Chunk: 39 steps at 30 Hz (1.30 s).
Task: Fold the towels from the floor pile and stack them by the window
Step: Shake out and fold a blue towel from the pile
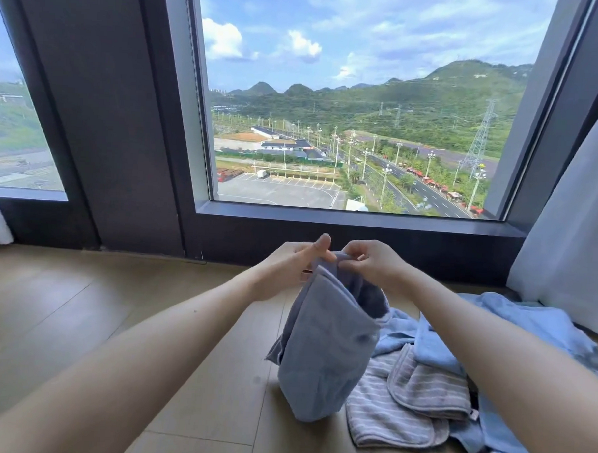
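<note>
Towel (326, 357), blue-grey, hangs below window (359, 219); left hand (289, 264) and right hand (374, 264) each pinch its top edge. Floor pile (424, 386) lies below window's right corner.

This is a lived-in room high up in a building, a bedroom or flat by its look. A pale wood-plank floor (81, 319) runs to a tall dark-framed glass window (359, 219) overlooking a car park, a road and green hills. A pale grey fabric curtain (571, 238) hangs beside it, with household linen about: a blue-grey terry towel (326, 357) and a heap of light blue and grey-striped towels (431, 386).
</note>
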### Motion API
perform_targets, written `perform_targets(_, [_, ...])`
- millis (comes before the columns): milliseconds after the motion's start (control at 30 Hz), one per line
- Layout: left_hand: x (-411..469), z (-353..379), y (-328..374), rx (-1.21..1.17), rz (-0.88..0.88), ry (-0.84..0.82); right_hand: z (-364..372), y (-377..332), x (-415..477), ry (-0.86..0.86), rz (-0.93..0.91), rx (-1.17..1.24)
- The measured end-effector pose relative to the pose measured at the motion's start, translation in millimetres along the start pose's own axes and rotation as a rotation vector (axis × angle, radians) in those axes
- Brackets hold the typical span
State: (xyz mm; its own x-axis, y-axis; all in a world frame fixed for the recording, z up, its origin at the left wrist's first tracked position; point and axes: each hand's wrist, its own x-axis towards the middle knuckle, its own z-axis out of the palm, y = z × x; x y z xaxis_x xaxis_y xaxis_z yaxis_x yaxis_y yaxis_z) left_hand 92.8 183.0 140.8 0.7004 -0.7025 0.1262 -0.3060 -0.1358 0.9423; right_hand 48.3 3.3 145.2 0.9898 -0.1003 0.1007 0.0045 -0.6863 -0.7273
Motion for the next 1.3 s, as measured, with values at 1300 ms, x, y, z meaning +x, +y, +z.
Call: perform_targets(1300, [-5,-55,-54,1.085,-0.372,0.369,-7,-1,6,0.463,0.228,-0.073])
